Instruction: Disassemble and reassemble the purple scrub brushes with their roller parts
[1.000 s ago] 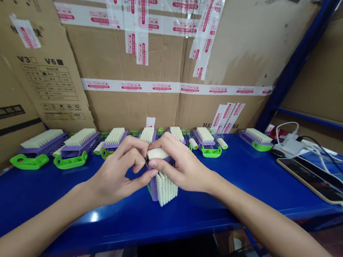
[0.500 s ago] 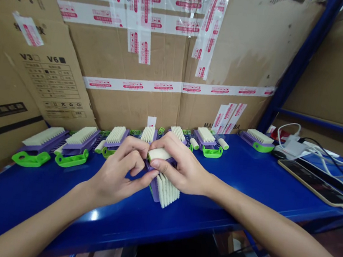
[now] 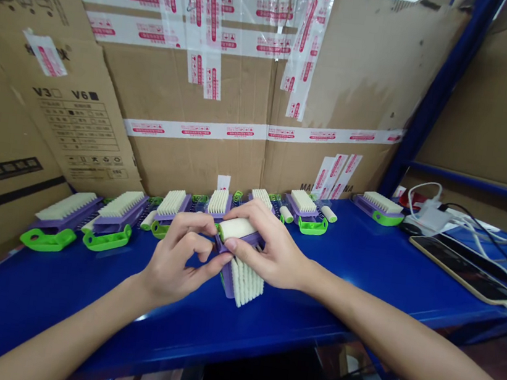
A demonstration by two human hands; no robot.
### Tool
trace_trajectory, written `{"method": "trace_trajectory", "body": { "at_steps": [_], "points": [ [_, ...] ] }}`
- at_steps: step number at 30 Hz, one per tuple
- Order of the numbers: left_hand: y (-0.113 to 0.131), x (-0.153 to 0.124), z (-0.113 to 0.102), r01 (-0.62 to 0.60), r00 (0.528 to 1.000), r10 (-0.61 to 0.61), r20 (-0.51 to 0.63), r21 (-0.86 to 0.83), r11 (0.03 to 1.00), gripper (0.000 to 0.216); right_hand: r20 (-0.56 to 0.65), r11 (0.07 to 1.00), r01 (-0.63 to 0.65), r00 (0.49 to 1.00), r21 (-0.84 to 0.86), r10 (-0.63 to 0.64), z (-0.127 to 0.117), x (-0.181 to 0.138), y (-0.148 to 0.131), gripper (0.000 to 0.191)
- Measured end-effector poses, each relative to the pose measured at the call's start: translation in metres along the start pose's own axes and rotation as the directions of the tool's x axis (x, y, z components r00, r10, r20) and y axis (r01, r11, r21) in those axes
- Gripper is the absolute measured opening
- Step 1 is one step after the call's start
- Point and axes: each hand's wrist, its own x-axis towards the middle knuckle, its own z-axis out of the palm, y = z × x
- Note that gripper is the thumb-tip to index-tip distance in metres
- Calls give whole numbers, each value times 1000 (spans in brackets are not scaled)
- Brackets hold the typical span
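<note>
Near the middle of the blue surface (image 3: 293, 313), the right hand (image 3: 276, 252) is closed around a purple brush (image 3: 228, 281), its fingers over the far side and its thumb laid against a cream roller (image 3: 239, 229) with a green end. The brush tilts, with its cream bristles (image 3: 247, 284) fanned toward the near side below the right thumb. The left hand (image 3: 174, 260) has its fingers bent and its thumb reaching to the left edge of the same brush; whether it is gripping a small part there, I cannot tell. Beyond the hands, a row of similar brushes (image 3: 303, 204) with green handles (image 3: 107, 239) runs from left to right, with loose rollers (image 3: 329, 214) among them. One more brush (image 3: 378, 206) lies apart at far right, near a phone (image 3: 462, 267) and a white charger (image 3: 432, 216). Taped cardboard (image 3: 219, 164) stands along the far edge.
</note>
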Motion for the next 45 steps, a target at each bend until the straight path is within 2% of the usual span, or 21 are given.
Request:
{"method": "trace_trajectory", "body": {
  "at_steps": [13, 18, 23, 29, 45],
  "points": [
    [-7, -5, 4, 25, 999, -26, -22, -56, 998, 23, -6, 998, 28, 1000, -54, -28, 0, -2, 3, 21],
    [-10, -11, 7, 102, 995, -102, 1, -109, 989, 25, -11, 997, 42, 999, -65, -43, 1, -3, 4, 21],
    [-10, -16, 12, 203, 979, -201, 39, -306, 930, 43, -32, 996, 51, 998, -72, -53, 1, -4, 6, 21],
    [-8, -15, 14, 233, 972, -230, 50, -324, 917, 50, -39, 996, 44, 998, -76, -47, 1, -4, 8, 21],
    [-11, -23, 17, 181, 982, -189, 14, -353, 918, 61, -49, 995, 29, 998, -91, -34, 0, -3, 6, 19]
  ]
}}
